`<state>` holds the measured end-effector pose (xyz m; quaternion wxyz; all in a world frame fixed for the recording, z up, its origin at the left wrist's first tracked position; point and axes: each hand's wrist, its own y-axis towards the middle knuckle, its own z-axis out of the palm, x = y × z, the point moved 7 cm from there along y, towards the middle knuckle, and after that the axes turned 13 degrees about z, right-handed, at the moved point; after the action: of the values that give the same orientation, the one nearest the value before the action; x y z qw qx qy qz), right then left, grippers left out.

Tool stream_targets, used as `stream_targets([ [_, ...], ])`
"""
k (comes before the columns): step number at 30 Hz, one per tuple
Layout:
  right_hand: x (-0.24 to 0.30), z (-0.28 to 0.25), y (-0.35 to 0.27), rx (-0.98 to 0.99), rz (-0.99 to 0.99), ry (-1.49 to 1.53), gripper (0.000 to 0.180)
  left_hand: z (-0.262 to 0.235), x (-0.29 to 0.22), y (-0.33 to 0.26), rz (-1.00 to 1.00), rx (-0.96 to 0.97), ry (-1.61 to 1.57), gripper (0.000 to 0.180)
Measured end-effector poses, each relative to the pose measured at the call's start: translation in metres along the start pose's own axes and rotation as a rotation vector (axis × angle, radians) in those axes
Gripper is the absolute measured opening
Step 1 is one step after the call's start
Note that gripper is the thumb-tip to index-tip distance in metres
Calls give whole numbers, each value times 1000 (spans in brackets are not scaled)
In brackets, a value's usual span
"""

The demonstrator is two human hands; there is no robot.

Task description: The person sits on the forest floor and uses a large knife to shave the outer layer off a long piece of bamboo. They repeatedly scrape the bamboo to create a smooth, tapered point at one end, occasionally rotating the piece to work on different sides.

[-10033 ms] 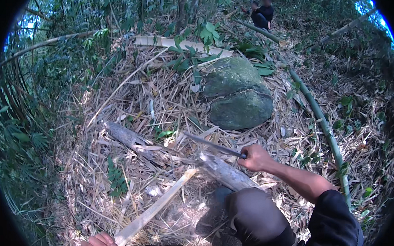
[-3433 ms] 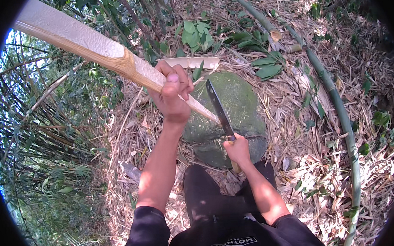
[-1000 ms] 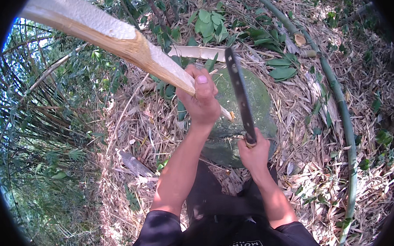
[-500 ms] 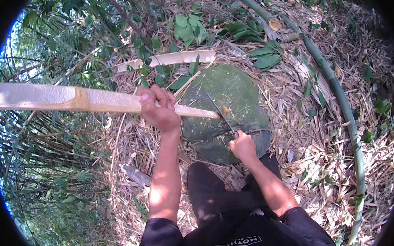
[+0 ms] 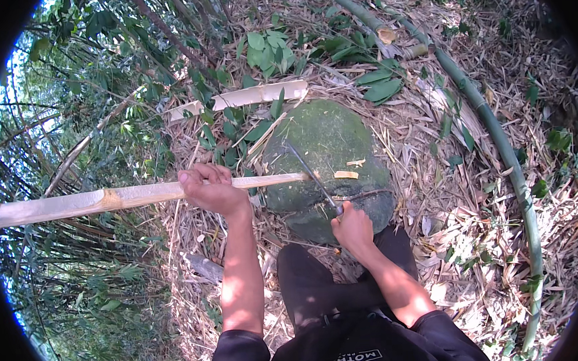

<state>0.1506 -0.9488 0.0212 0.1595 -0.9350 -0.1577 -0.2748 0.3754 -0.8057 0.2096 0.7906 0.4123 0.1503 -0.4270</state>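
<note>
A long pale strip of split bamboo (image 5: pixel 143 195) crosses from the left edge to the big mossy green rock (image 5: pixel 338 129) before my knees. My left hand (image 5: pixel 214 189) is wrapped round it partway along. Its narrow end lies over the rock, with the blade of a machete (image 5: pixel 308 170) against that end. My right hand (image 5: pixel 353 226) is closed on the machete's handle, low on the rock's right side; the fingers cover most of the handle. Pale shavings (image 5: pixel 346 175) rest on the rock just right of the blade.
Another split bamboo piece (image 5: pixel 258 96) lies behind the rock. A long green bamboo pole (image 5: pixel 488 118) curves down the right side. Dry leaf litter (image 5: pixel 449 250) covers the ground, and dense bamboo growth (image 5: pixel 78 276) stands at the left. Cut green leaves (image 5: pixel 382 87) lie at the far side.
The outer end of the bamboo strip has swung lower, and my left hand has moved left and down with it. New shavings have appeared on the rock. The machete shifted slightly left.
</note>
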Motion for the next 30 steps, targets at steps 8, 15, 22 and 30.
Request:
stream_targets([
  [8, 3, -13, -1, -5, -72, 8, 31, -5, 0, -10, -56, -153, 113, 44],
  [15, 19, -13, -25, 68, -97, 6, 36, -16, -5, -10, -18, -185, 75, 48],
  [22, -21, -6, 14, 36, 69, -105, 41, -19, -10, -27, 41, -144, 28, 40],
  [30, -29, 6, 9, 54, 148, -41, 39, -37, -3, -17, -21, -232, 44, 42],
])
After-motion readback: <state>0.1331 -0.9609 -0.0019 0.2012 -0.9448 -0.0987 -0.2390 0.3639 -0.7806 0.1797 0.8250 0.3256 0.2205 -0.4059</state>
